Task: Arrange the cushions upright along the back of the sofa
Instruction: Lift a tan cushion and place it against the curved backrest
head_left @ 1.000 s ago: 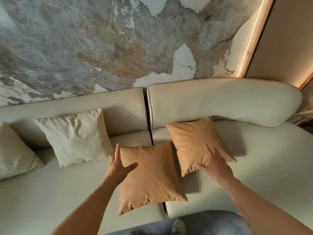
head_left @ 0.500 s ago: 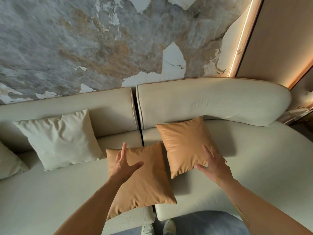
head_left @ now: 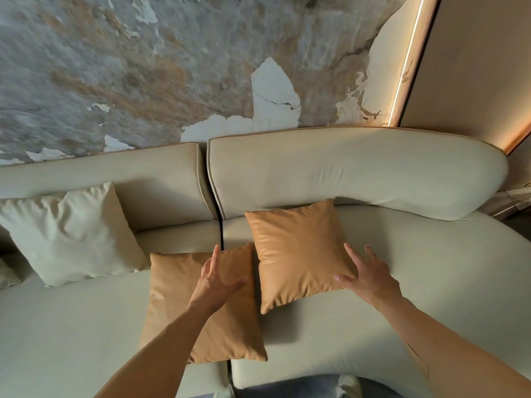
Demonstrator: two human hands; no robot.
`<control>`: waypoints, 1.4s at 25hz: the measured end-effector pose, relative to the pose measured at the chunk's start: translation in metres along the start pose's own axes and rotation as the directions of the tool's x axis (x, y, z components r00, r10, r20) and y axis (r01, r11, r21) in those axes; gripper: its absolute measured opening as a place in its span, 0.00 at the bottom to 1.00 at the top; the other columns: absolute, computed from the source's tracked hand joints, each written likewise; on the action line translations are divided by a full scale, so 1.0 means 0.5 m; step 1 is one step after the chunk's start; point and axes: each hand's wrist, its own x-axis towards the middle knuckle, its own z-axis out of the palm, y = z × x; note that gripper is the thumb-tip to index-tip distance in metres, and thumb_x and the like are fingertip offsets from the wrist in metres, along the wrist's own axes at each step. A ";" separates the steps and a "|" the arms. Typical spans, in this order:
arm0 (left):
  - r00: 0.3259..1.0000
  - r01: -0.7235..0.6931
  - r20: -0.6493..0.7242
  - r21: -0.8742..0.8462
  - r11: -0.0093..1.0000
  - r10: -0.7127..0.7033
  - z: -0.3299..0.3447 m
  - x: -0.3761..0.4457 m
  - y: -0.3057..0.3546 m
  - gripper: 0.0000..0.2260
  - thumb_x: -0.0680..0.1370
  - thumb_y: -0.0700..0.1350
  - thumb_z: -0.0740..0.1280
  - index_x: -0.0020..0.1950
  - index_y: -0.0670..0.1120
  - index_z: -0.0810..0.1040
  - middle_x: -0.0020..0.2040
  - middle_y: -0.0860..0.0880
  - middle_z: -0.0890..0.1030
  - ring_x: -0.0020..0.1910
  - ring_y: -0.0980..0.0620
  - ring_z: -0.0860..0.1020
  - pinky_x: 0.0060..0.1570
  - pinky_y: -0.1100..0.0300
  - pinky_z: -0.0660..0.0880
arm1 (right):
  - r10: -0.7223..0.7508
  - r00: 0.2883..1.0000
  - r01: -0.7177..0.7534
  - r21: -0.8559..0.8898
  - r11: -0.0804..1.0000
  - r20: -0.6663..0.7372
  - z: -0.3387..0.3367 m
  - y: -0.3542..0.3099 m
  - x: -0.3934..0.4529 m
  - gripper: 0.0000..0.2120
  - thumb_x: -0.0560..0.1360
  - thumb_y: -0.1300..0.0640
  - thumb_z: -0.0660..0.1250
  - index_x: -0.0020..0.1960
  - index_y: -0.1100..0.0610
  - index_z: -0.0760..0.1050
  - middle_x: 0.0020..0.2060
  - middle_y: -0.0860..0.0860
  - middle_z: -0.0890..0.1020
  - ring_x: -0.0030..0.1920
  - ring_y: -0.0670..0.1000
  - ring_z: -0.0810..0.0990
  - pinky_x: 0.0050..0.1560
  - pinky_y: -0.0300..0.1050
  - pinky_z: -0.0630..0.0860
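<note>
Two tan leather cushions lie flat on the cream sofa seat. The far tan cushion lies near the sofa back. The near tan cushion lies at the seat's front, across the gap between the two seat sections. My left hand hovers open over the near cushion, fingers straight. My right hand is open at the far cushion's right lower corner, fingers spread; whether it touches is unclear. A cream cushion leans upright against the back at the left.
Part of another cream cushion shows at the far left edge. A mottled wall rises behind the sofa. A lit strip and a tan panel stand at the right. The sofa's right end curves forward.
The view has shifted right, so the cushions sit further left in frame. Both hands have reached slightly forward toward the far tan cushion. No cushion has moved.
</note>
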 end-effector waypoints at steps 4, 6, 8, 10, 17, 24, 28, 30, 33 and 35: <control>0.987 0.139 -0.072 -0.076 0.987 -0.145 0.122 0.006 0.084 0.51 0.69 0.61 0.74 0.80 0.58 0.42 0.79 0.44 0.54 0.75 0.40 0.62 0.68 0.43 0.67 | -0.057 0.998 0.057 -0.016 0.998 0.035 -0.056 0.116 0.063 0.41 0.69 0.28 0.60 0.76 0.34 0.46 0.79 0.51 0.50 0.74 0.61 0.58 0.63 0.63 0.69; 0.974 0.193 -0.100 -0.102 0.976 -0.203 0.167 0.015 0.115 0.51 0.69 0.62 0.74 0.79 0.58 0.42 0.79 0.43 0.55 0.74 0.39 0.62 0.68 0.41 0.68 | -0.108 0.993 0.110 -0.063 0.992 0.039 -0.072 0.163 0.095 0.41 0.69 0.26 0.58 0.76 0.33 0.44 0.79 0.50 0.49 0.74 0.61 0.58 0.63 0.63 0.69; 0.974 0.193 -0.104 -0.071 0.979 -0.199 0.208 0.030 0.133 0.50 0.69 0.63 0.73 0.79 0.58 0.43 0.79 0.44 0.55 0.74 0.39 0.63 0.68 0.41 0.67 | -0.147 0.988 0.150 -0.091 0.984 0.045 -0.085 0.199 0.137 0.42 0.68 0.24 0.56 0.76 0.33 0.42 0.79 0.50 0.49 0.73 0.62 0.59 0.63 0.63 0.70; 0.977 0.187 -0.097 -0.031 0.982 -0.189 0.229 0.055 0.136 0.50 0.68 0.65 0.73 0.79 0.59 0.43 0.79 0.45 0.54 0.75 0.40 0.61 0.70 0.41 0.65 | -0.176 0.982 0.182 -0.085 0.980 0.069 -0.082 0.215 0.178 0.44 0.67 0.22 0.54 0.76 0.34 0.40 0.79 0.51 0.49 0.74 0.64 0.58 0.63 0.64 0.69; 0.986 0.157 -0.060 0.000 0.988 -0.157 0.290 0.214 0.074 0.60 0.58 0.72 0.73 0.78 0.62 0.37 0.80 0.50 0.50 0.78 0.44 0.53 0.74 0.40 0.58 | -0.209 0.971 0.207 0.030 0.978 0.113 0.024 0.195 0.346 0.43 0.65 0.21 0.53 0.74 0.29 0.40 0.80 0.51 0.47 0.75 0.68 0.57 0.67 0.64 0.65; 0.992 0.129 0.015 0.002 0.992 -0.129 0.391 0.427 -0.036 0.55 0.67 0.66 0.72 0.79 0.57 0.36 0.81 0.48 0.48 0.79 0.46 0.50 0.74 0.44 0.56 | -0.146 0.976 0.093 0.296 0.951 0.163 0.201 0.147 0.522 0.43 0.66 0.24 0.60 0.73 0.27 0.41 0.79 0.52 0.44 0.77 0.62 0.55 0.71 0.63 0.58; 0.984 0.175 0.041 -0.125 0.977 -0.171 0.415 0.509 -0.061 0.57 0.64 0.66 0.74 0.78 0.60 0.37 0.79 0.43 0.55 0.76 0.42 0.59 0.72 0.46 0.62 | -0.101 0.975 -0.010 0.489 0.872 0.199 0.249 0.134 0.596 0.50 0.65 0.30 0.70 0.77 0.35 0.43 0.78 0.55 0.54 0.77 0.58 0.57 0.73 0.56 0.56; 0.978 0.204 0.064 -0.161 0.966 -0.196 0.417 0.535 -0.059 0.58 0.63 0.63 0.77 0.78 0.61 0.37 0.78 0.44 0.60 0.74 0.42 0.64 0.71 0.46 0.65 | -0.110 0.962 -0.057 0.577 0.815 0.250 0.254 0.150 0.621 0.62 0.55 0.29 0.75 0.77 0.37 0.42 0.77 0.49 0.59 0.76 0.54 0.60 0.75 0.54 0.58; 0.965 0.249 0.124 -0.174 0.953 -0.229 0.415 0.542 -0.057 0.59 0.62 0.61 0.79 0.78 0.63 0.38 0.77 0.49 0.61 0.71 0.44 0.67 0.67 0.44 0.70 | -0.114 0.935 -0.137 0.637 0.758 0.336 0.255 0.157 0.634 0.72 0.46 0.31 0.80 0.77 0.37 0.39 0.76 0.45 0.61 0.74 0.52 0.64 0.74 0.56 0.60; 0.965 0.251 0.121 -0.156 0.955 -0.234 0.414 0.539 -0.057 0.61 0.59 0.61 0.81 0.77 0.63 0.39 0.77 0.48 0.61 0.71 0.44 0.66 0.67 0.44 0.70 | -0.127 0.935 -0.128 0.651 0.748 0.331 0.257 0.159 0.630 0.70 0.50 0.35 0.81 0.77 0.38 0.38 0.76 0.45 0.63 0.73 0.52 0.65 0.74 0.55 0.61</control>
